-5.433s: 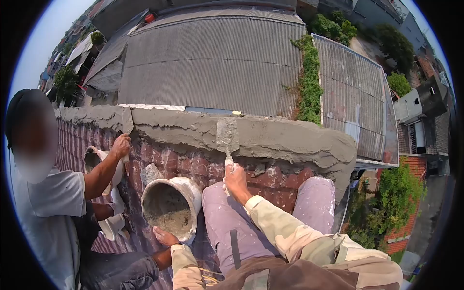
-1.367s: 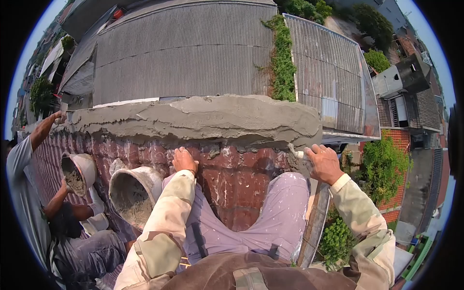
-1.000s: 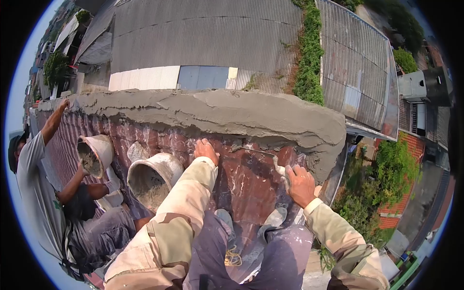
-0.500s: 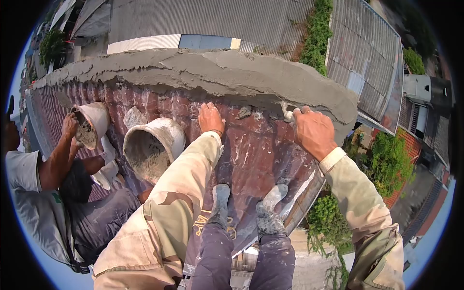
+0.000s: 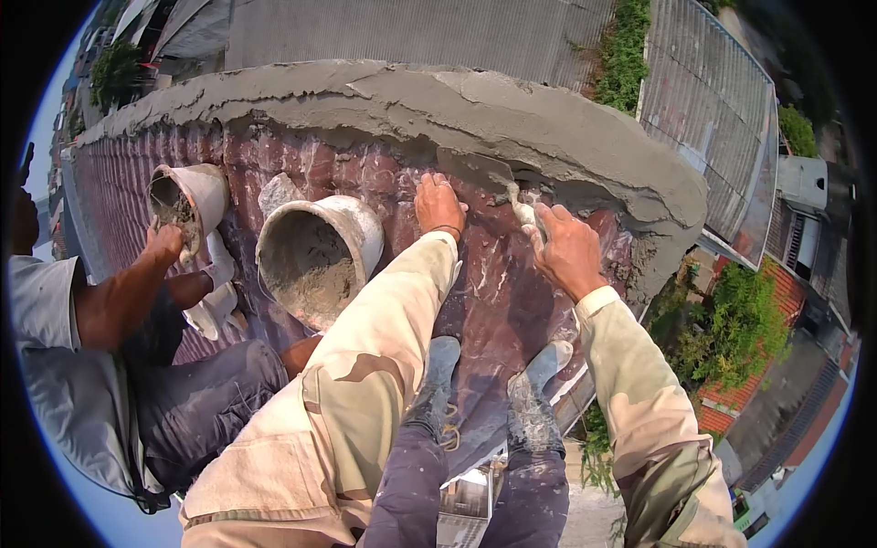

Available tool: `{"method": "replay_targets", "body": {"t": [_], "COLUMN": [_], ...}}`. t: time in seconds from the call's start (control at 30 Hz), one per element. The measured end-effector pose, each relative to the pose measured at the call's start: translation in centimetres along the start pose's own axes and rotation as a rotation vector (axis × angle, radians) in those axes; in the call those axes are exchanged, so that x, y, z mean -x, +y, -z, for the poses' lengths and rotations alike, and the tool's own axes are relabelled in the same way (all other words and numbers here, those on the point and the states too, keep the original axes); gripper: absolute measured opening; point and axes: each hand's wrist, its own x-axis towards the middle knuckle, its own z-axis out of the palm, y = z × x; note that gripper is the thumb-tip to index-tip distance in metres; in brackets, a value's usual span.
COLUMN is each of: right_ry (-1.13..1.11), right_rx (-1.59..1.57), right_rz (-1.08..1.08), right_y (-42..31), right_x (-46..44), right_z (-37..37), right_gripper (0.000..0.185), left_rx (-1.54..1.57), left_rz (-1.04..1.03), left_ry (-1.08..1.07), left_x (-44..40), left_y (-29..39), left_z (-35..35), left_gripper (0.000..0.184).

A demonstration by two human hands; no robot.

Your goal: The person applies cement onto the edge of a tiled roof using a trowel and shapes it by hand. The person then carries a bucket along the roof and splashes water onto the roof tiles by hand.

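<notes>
The fingers [image 5: 554, 230] of the right hand [image 5: 568, 251] wrap round the handle of a trowel [image 5: 484, 173]; those of the left hand [image 5: 440, 205] rest unclenched on the tiled roof [image 5: 489, 274]. Both feet [image 5: 541, 367] stand toward its near edge. The left forearm [image 5: 370, 315] lies between the trowel and a tilted bucket [image 5: 361, 228] holding mortar [image 5: 324, 288]. Farther left, a co-worker's hand [image 5: 165, 241] is at a second bucket [image 5: 212, 190]. The trowel's blade reaches ahead of the right fingers, its end just beside the left ones, under the mortar band [image 5: 512, 114] along the roof's far edge.
</notes>
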Motion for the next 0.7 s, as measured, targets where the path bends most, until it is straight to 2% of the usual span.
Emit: {"method": "replay_targets", "body": {"t": [0.07, 0.13, 0.17, 0.2, 0.23, 0.3, 0.33, 0.4, 0.47, 0.5, 0.53, 0.6, 0.7], "right_ry": [-0.011, -0.069, -0.025, -0.023, -0.022, -0.021, -0.021, -0.012, -0.036, -0.061, -0.087, -0.167, -0.124], "right_rx": [0.037, 0.064, 0.085, 0.090, 0.111, 0.134, 0.150, 0.173, 0.225, 0.259, 0.293, 0.253, 0.118], "right_rz": [0.039, 0.054, 0.096, 0.100, 0.133, 0.167, 0.147, 0.118, 0.069, 0.019, -0.038, -0.161, -0.366], "right_y": [-0.6, -1.6, -2.7, -3.9, -5.1, -6.0, -6.3, -6.4, -5.1, -4.5, -3.8, -3.3, -2.4], "right_x": [-2.7, -5.7, -7.0, -8.4, -9.7, -10.3, -10.5, -10.1, -7.1, -5.3, -2.9, 3.0, 13.9], "right_z": [-1.2, -1.4, -1.1, -0.7, -0.3, 0.3, 0.8, 2.2, 4.4, 5.7, 7.3, 11.2, 15.0], "right_gripper": [0.032, 0.033, 0.025, 0.025, 0.022, 0.021, 0.022, 0.024, 0.023, 0.021, 0.021, 0.026, 0.030], "left_rx": [0.076, 0.111, 0.143, 0.176, 0.269, 0.347, 0.358, 0.487, 0.463, 0.453, 0.444, 0.429, 0.377], "left_rz": [0.032, 0.041, 0.026, 0.011, 0.024, -0.111, -0.135, -0.031, -0.022, 0.065, 0.065, 0.041, 0.066], "left_ry": [0.019, -0.002, 0.046, 0.096, 0.029, 0.136, 0.114, -0.034, -0.097, -0.218, -0.271, -0.324, -0.559], "left_x": [0.0, 0.6, 0.9, 1.3, 2.8, 7.4, 10.1, 16.2, 22.9, 25.6, 28.6, 34.2, 39.9], "left_y": [0.3, -0.3, -0.8, -1.1, -1.0, -2.3, -2.9, -4.0, -6.7, -7.4, -9.2, -12.5, -16.4], "left_z": [0.7, 0.7, -0.1, -0.5, 0.9, 1.0, 1.4, 3.0, 3.0, 4.8, 5.2, 6.0, 10.4], "left_gripper": [0.056, 0.059, 0.061, 0.064, 0.070, 0.073, 0.074, 0.068, 0.063, 0.061, 0.060, 0.054, 0.055]}}
